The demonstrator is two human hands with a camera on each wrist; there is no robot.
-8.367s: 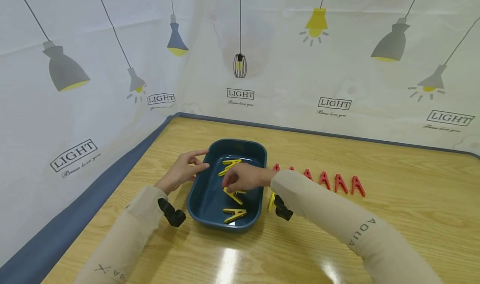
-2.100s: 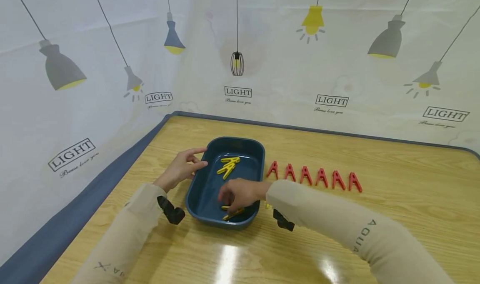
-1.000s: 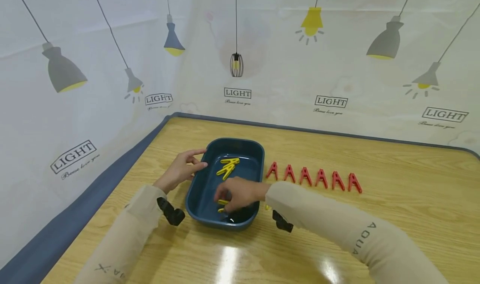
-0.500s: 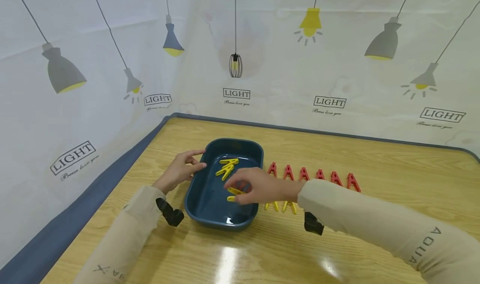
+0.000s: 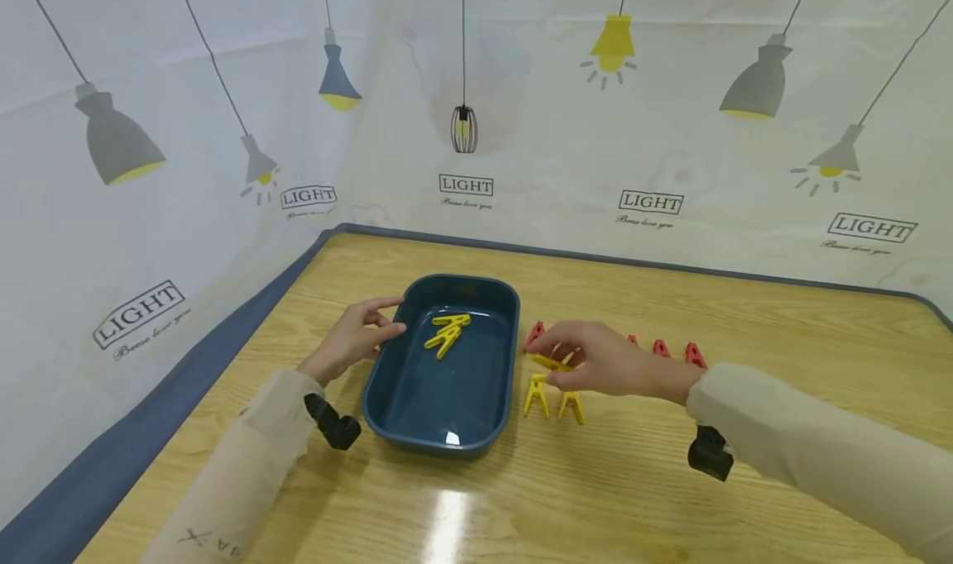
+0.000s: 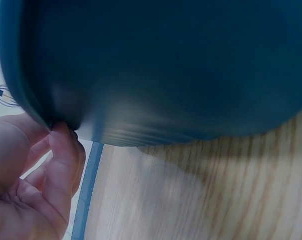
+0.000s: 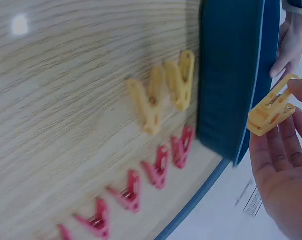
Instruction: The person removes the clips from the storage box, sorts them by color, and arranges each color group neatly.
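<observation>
My right hand [image 5: 606, 361] pinches a yellow clothespin [image 7: 273, 107] between thumb and fingers, above the table just right of a dark blue tray [image 5: 439, 446]. Below it, two yellow clothespins lie side by side, the left one [image 5: 536, 397] nearer the tray and the right one [image 5: 572, 407] beside it. My left hand [image 5: 350, 336] holds the tray's left rim, with its fingertips at the wall in the left wrist view. Inside the tray, two more yellow clothespins [image 5: 445, 339] lie touching or overlapping near the far end.
Behind the yellow pair, several red clothespins [image 7: 130, 192] lie in a row on the wooden table [image 5: 633, 489]; my right hand hides some in the head view. A printed curtain [image 5: 558, 134] hangs behind the table's far edge.
My right hand gripped a yellow clothespin at the tray's near end, lifted it over the right rim and carried it right. My left hand has stayed at the rim.
</observation>
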